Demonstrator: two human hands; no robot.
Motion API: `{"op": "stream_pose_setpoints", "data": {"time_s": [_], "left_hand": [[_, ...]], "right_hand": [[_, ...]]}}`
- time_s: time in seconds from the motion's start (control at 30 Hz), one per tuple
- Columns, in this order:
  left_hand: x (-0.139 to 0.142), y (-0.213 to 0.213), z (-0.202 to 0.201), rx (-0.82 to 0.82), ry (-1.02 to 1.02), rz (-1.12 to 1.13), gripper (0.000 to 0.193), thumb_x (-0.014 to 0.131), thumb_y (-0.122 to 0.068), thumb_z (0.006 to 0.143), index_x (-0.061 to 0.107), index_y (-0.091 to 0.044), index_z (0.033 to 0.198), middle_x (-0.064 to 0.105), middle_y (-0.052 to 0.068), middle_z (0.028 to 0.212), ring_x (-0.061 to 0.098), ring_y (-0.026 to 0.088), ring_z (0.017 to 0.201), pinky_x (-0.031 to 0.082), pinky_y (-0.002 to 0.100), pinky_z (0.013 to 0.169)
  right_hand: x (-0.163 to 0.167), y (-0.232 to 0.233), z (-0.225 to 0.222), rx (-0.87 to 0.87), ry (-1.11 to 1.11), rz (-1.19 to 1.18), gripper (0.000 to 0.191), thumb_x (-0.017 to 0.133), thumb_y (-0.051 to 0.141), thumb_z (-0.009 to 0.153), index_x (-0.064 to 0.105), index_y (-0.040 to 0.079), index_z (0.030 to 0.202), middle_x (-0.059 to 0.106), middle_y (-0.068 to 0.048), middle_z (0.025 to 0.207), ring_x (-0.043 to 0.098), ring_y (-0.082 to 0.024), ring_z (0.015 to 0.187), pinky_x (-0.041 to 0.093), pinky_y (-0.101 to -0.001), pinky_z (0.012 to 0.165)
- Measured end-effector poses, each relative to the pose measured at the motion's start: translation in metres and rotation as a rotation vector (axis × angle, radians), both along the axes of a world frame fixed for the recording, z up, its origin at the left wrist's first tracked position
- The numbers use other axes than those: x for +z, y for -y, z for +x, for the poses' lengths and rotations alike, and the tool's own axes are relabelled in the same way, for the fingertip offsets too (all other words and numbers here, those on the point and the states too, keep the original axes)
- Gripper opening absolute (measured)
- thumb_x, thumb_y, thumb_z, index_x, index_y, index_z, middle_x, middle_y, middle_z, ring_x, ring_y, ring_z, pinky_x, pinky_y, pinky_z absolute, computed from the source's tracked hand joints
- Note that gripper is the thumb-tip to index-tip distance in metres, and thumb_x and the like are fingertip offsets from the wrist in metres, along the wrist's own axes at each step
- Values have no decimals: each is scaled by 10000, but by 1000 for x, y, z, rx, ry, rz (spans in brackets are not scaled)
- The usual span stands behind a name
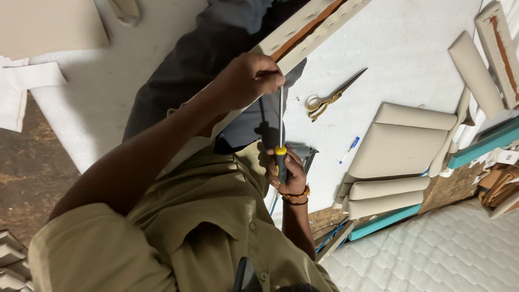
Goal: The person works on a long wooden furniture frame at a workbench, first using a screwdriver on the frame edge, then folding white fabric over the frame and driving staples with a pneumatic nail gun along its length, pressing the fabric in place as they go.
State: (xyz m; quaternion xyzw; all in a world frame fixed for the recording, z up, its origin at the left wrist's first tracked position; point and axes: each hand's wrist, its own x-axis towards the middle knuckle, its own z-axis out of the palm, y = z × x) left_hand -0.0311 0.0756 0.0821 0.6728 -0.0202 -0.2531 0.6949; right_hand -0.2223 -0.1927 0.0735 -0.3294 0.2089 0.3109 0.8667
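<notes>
Overhead, the head camera looked down on a person in an olive shirt working at a white padded tabletop [389,48]. Which hand was which was hard to read from this angle; going by the arms, the left hand [250,80] came in on a long bare forearm from the lower left, and the right hand [287,174] rose from below with beaded bracelets [296,196] at the wrist.

The left hand was curled shut, its fingertips pinched on the edge of a long beige upholstered panel [319,24] that ran on a slant from the upper right down across the lap; a strip of reddish-brown board showed along the panel's back. The right hand was wrapped tight around the black and yellow handle of a screwdriver [280,141], whose thin metal shaft stood upright and reached to the left fingertips at the panel's edge. Whether the tip actually touched the panel could not be told. A dark grey tool [308,154], partly hidden, sat just behind the right hand.

On the tabletop, well apart from both hands, lay a pair of scissors [330,98] with gold handles, and nearer the right hand a small blue and white pen [350,148]. Further right sat a stack of beige cushioned pieces [403,148] on teal boards [486,143], with more padded pieces [476,73] in the upper right corner. A white quilted mattress [432,249] filled the lower right, and bare wooden floor [27,167] showed at the left.
</notes>
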Motion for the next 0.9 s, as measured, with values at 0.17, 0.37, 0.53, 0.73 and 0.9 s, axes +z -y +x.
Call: {"op": "stream_pose_setpoints", "data": {"time_s": [0.17,0.37,0.53,0.73,0.9], "left_hand": [[7,-3,4,-32,-53,-116,172,696,-163,961,732,4,982,754,71,833,698,107,721,554,265,665],[8,-6,9,106,-24,-282,135,707,-68,956,655,4,1058,739,83,876,686,107,730,562,259,660],[21,8,2,142,533,-109,125,661,-8,1032,723,9,1139,742,97,1024,743,158,864,625,285,760],[73,84,-70,-996,769,-75,107,680,-34,982,716,0,1077,725,112,986,720,210,883,602,326,761],[75,52,28,-331,832,-190,97,679,-79,1015,710,3,1057,717,118,956,717,221,847,588,338,738]], "right_hand": [[7,1,4,15,64,26,440,437,206,1105,522,-148,1353,589,-173,809,495,-192,530,440,-308,500],[7,5,1,22,136,-57,428,482,195,1092,537,-149,1341,605,-177,813,510,-201,522,441,-307,492],[-9,15,-4,-128,249,-234,447,510,257,1096,571,-128,1314,614,-138,824,542,-187,536,462,-294,482],[-36,43,6,-359,-110,-522,427,484,308,996,539,-13,1271,610,-85,809,645,-214,682,583,-360,656],[-43,48,-1,-390,-12,-622,420,529,253,1082,577,-68,1349,632,-96,848,586,-157,655,486,-281,576]]}}
